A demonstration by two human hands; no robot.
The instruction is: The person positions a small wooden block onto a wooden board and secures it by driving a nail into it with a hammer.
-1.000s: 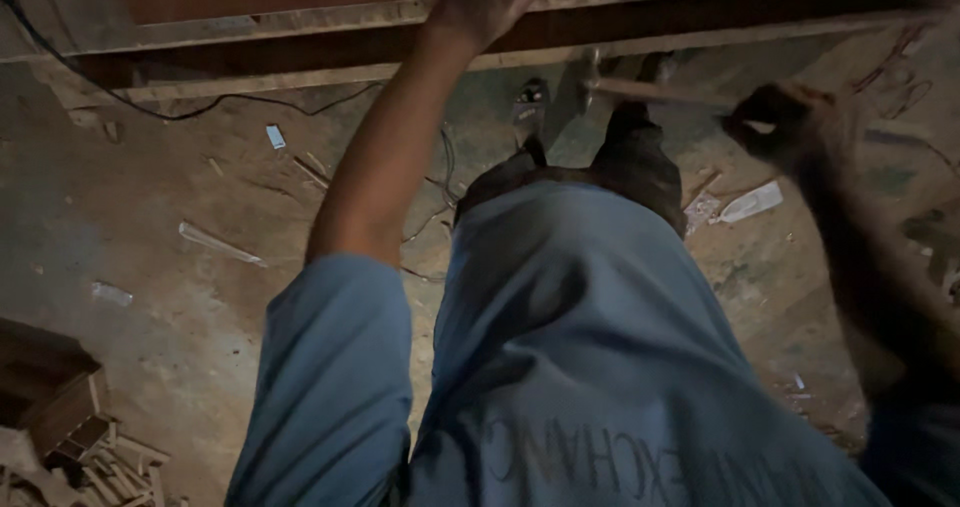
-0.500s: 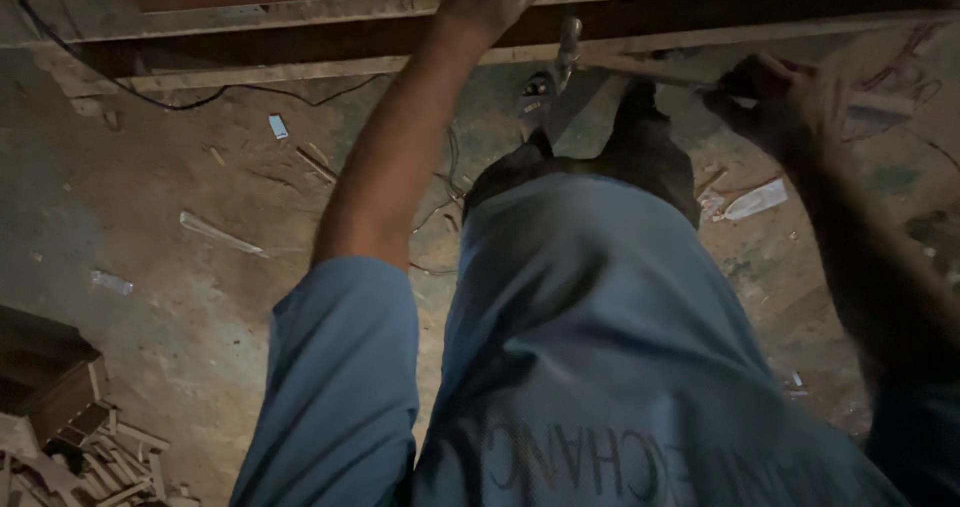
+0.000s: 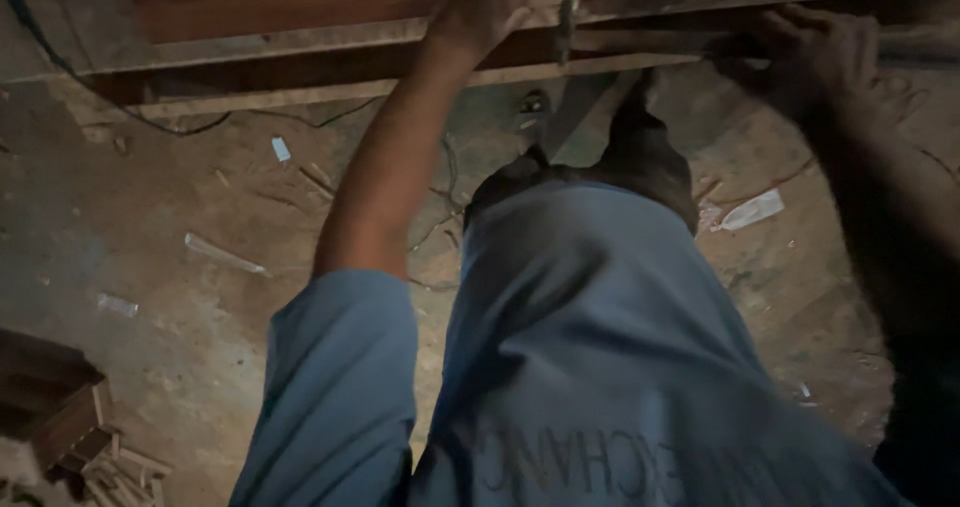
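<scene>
My left hand (image 3: pixel 497 5) reaches forward and grips the edge of a long reddish wooden plank (image 3: pixel 300 12) that runs across the top of the view. At the top right, my right hand (image 3: pixel 828 52) is closed around the wooden handle of a hammer (image 3: pixel 640 42). The handle lies level along the plank. Its metal head (image 3: pixel 565 22) is right beside my left hand, at the plank's edge. My blue shirt and dark trousers fill the lower middle. What lies under my left fingers is hidden.
A second wooden rail (image 3: pixel 300 95) runs below the plank. The dusty floor (image 3: pixel 150 237) holds wood splinters, a black cable (image 3: pixel 60 67) at the left and a pale wrapper (image 3: pixel 752 210) at the right. Wood offcuts (image 3: pixel 70 432) are piled at the bottom left.
My right hand and the hammer have moved up towards the plank, and the hammer head now sits beside my left hand. My left hand has stayed on the plank.
</scene>
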